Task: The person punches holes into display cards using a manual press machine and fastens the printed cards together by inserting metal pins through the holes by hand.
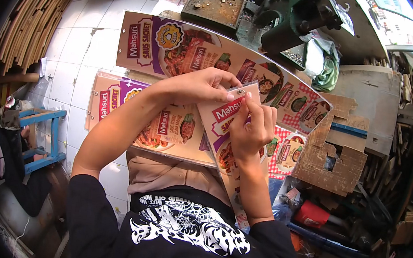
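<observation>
A narrow printed sign (222,125) with red Mahsuri lettering slants across my lap, its upper end raised. My left hand (196,84) is closed on the top edge, thumb on the printed face. Close by, my right hand (255,128) is closed around the right edge, thumb and finger beside a small metal fitting (240,92) at the upper end. Whether the fingers also pinch a smaller part is hidden. Beneath lie a similar long sign (144,48) at the back and another sign (112,97) over my lap, both with food pictures.
A green machine (287,35) stands at the back, beside a metal tray (213,8) of small bits. Worn cardboard (332,166) lies right of the signs. Wooden strips (33,18) lean at far left, above a blue frame (43,118). A red object (311,215) sits lower right.
</observation>
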`<state>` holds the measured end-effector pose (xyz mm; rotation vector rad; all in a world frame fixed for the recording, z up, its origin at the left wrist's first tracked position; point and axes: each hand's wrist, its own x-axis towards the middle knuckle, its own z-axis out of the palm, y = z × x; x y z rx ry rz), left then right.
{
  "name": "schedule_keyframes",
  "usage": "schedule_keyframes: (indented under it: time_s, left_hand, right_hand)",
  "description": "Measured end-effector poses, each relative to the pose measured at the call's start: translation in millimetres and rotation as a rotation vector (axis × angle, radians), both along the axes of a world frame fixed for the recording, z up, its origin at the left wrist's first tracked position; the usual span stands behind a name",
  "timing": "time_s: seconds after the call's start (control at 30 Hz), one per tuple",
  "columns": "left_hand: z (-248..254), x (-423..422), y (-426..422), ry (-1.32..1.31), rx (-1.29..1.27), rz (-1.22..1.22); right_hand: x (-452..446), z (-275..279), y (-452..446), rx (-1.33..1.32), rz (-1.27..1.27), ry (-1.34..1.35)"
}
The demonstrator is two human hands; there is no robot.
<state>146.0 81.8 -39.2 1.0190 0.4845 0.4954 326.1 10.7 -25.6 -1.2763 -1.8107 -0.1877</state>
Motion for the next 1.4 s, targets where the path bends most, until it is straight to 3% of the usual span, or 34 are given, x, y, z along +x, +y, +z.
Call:
schedule_keyframes:
  time_s: [0.37, 0.77, 1.17, 1.4]
  left_hand:
    - [-2.3, 0.3, -0.5, -0.002, -0.036, 0.014]
    - [-5.9, 0.2, 0.9, -0.025, -0.039, 0.017]
    - [-4.8, 0.2, 0.6, -0.048, -0.022, 0.015]
    - [-3.9, -2.0, 0.9, -0.046, -0.027, -0.007]
  right_hand:
    - [2.6, 0.8, -0.2, 0.073, -0.044, 0.03]
    - [1.3, 3.0, -2.2, -0.063, 0.032, 0.144]
    - [-0.8, 2.6, -2.0, 0.018, 0.012, -0.03]
    - [0.0, 3.4, -2.5, -0.085, 0.037, -0.021]
